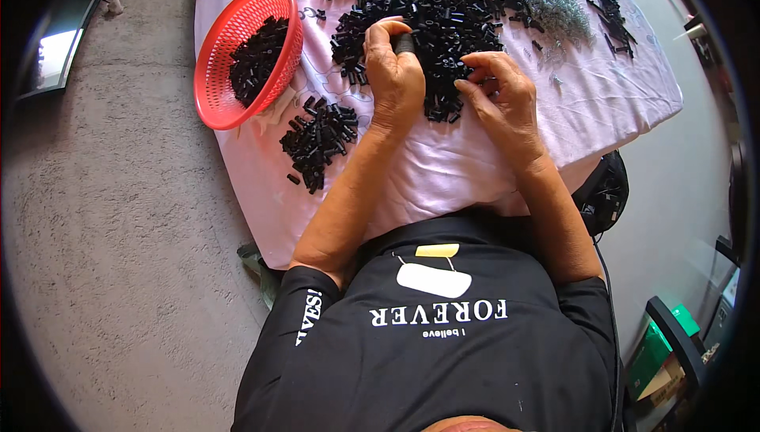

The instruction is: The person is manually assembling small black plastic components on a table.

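Observation:
A large heap of small black tube-like pieces covers the far middle of the table. My left hand is at the heap's near left side, its fingers curled and a dark band around one digit. What it holds, if anything, is hidden among the black pieces. To its right, my right hand has thumb and forefinger bent toward each other at the heap's near right edge. Any piece in that pinch is too small to make out. Nearer and left of my left hand lies a smaller heap of black pieces.
A red perforated basket, tilted, holds more black pieces at the table's left edge. Tangled small silvery metal parts lie right of the heap, then a few longer black pieces. Pink cloth covers the table. A black bag-like object is beside it.

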